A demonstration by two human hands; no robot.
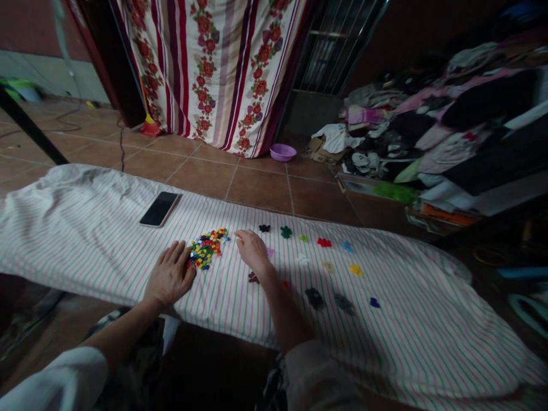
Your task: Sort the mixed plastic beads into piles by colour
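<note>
A mixed heap of small coloured pieces [208, 249] lies on the striped cloth [411, 325]. Flat against the cloth at the heap's left edge is my left hand [170, 274], fingers spread. My right hand [252, 249] hovers or rests just right of the heap, fingers curled together; whatever its fingertips hold is too small to make out. Sorted by colour, little groups lie farther right: black [264, 228], dark green [286, 232], red [324, 242], light blue [347, 246], white [303, 259], yellow [355, 269] and dark blue [374, 302]. My right forearm partly covers brown pieces [253, 277].
A phone [160, 209] lies on the cloth, left of the heap. Beyond the far edge are a tiled floor, a purple basin [283, 152], a floral curtain [209, 74] and a red broom [150, 127]. Piled clothes [428, 125] stand at the back right.
</note>
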